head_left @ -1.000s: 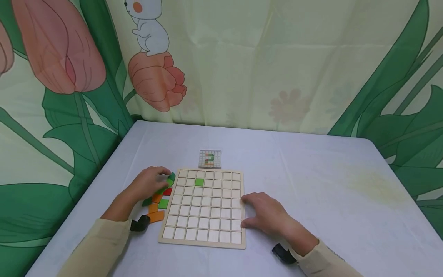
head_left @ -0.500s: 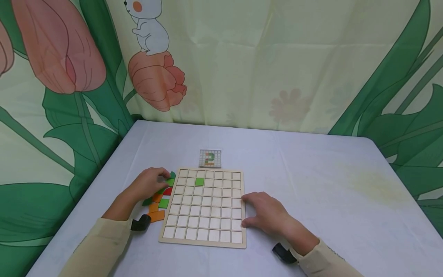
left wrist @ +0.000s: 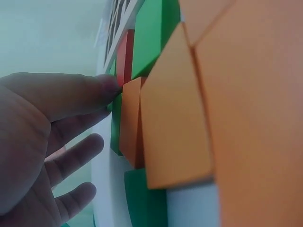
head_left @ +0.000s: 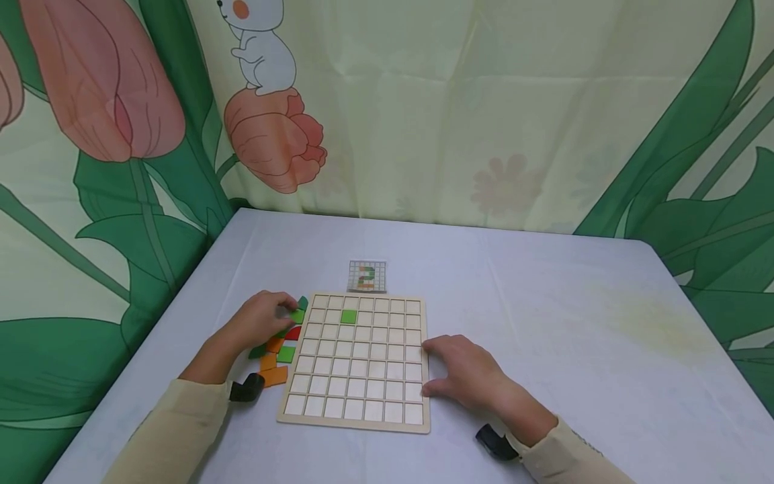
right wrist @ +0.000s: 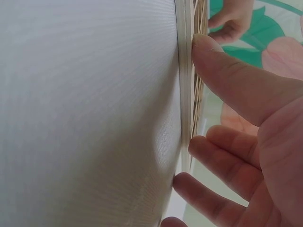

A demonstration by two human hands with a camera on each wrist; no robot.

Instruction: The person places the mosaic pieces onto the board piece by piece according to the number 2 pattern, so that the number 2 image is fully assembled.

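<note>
Right-hand fingers touch 1 gridded board (1 green tile inside).

A white counter carries a pale grid board, with a small picture card lying at its far edge and green, orange and red blocks clustered along its left side, some apparently overlapping where the view is partly blocked. A faint yellowish patch marks the counter's right.

A pale gridded board lies flat, one green square in it; orange, green and red tiles cluster at its left.
</note>
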